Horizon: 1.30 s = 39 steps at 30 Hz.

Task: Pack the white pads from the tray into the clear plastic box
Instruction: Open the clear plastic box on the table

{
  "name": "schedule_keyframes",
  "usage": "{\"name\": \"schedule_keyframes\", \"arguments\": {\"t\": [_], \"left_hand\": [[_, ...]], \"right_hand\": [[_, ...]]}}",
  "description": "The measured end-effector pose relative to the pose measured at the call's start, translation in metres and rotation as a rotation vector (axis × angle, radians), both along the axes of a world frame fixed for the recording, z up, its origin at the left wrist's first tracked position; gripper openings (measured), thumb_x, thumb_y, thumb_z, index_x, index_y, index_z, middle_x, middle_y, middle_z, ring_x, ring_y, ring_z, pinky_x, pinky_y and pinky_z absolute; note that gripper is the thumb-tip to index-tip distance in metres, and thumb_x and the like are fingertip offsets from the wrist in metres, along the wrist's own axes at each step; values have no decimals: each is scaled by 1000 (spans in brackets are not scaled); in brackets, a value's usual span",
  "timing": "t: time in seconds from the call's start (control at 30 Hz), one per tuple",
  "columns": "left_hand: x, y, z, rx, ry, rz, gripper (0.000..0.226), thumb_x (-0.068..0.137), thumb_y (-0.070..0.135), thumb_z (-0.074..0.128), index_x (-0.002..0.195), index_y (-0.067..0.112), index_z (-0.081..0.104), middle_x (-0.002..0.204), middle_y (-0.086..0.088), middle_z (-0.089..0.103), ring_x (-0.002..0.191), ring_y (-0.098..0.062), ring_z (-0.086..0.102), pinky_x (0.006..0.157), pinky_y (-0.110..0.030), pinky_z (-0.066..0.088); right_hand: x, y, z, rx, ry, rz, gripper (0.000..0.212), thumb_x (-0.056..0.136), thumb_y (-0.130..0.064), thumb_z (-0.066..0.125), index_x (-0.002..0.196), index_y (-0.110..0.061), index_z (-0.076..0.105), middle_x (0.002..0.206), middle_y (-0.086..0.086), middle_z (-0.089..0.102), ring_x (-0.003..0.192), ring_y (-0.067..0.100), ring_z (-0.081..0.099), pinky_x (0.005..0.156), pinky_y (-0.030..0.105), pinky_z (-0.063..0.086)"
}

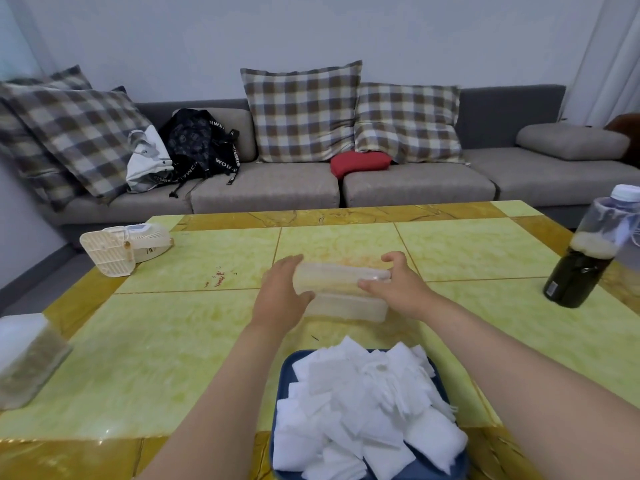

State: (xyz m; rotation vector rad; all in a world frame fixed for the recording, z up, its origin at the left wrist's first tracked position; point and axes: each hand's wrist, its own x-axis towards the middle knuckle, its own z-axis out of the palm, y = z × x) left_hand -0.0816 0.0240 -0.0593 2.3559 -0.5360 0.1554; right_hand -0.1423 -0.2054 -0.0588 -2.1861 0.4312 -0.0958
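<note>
Nearest us, the blue tray (282, 382) held a loose heap of white pads (360, 407). Just beyond it on the yellow table (145, 358), we gripped the clear plastic box (341, 292) at both ends: our left hand (280, 296) wrapped its left end, our right hand (398, 285) pinched its right end. A dark bottle (585, 261) stood far right.

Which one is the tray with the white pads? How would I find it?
Look at the yellow-green table, then its near edge, between the person's two arms. The tray sits there: dark blue, heaped with white pads, unlike the clear plastic box beyond it.
</note>
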Motion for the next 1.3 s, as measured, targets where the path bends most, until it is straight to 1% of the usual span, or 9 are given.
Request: {"name": "schedule_keyframes", "arguments": {"t": [0.1,0.17,0.37,0.5,0.6,0.8,0.93,1.2,1.3], "left_hand": [[4,1,-1,-184,291,159,90,87,26,76,158,18,21,160,-7,29,143,-27,37,109,-39,39],[7,1,-5,-242,396,185,70,94,36,67,152,13,35,149,-10,47,132,-29,50,104,-40,44],[14,-4,-8,-306,386,224,29,98,36,58,80,14,52,74,1,53,81,-26,55,72,-32,42],[15,-1,-9,-323,582,170,31,86,19,71,110,13,53,94,-2,59,92,-27,62,86,-39,55],[8,-2,-12,-208,530,70,54,88,26,73,130,17,40,98,5,53,96,-22,58,78,-30,46],[5,-8,-11,86,256,-80,66,96,14,55,153,24,25,160,-2,10,146,-26,22,113,-41,32],[-1,-11,-16,216,222,-217,64,97,7,35,158,21,21,167,4,1,153,-14,-6,123,-39,10],[3,-13,-17,246,295,-245,61,100,12,33,158,24,21,166,6,9,153,-13,1,122,-37,11],[6,-10,-24,265,205,-258,61,99,13,36,158,23,23,167,9,4,153,-10,-7,123,-37,7]], "right_hand": [[5,-2,-1,99,-5,-140,54,93,-48,62,124,-18,29,104,3,53,86,21,59,72,36,45],[8,-2,-2,122,-31,-199,47,93,-52,58,115,-19,34,103,2,54,90,27,65,69,36,44],[7,0,-4,-44,-120,-269,34,100,-36,53,75,-18,38,71,-1,47,65,21,47,56,33,33],[5,-3,-10,-59,-175,-331,24,96,-31,58,78,-17,49,75,0,58,69,29,61,65,36,49],[4,-4,-10,-79,-130,-243,21,93,-33,62,113,-30,69,108,-4,68,95,22,67,86,41,57],[0,4,-10,-343,76,29,78,89,-16,54,160,-25,23,160,3,24,127,26,53,87,29,46],[-1,3,-5,-473,203,134,79,88,-21,49,161,-25,17,169,-6,-12,143,27,39,99,34,44],[-2,1,-7,-619,250,248,87,93,-68,43,161,-22,15,170,0,2,154,26,16,122,49,17],[-8,-2,-6,-508,158,235,87,87,-71,53,159,-34,19,169,-6,-5,152,29,21,120,47,25]]}}
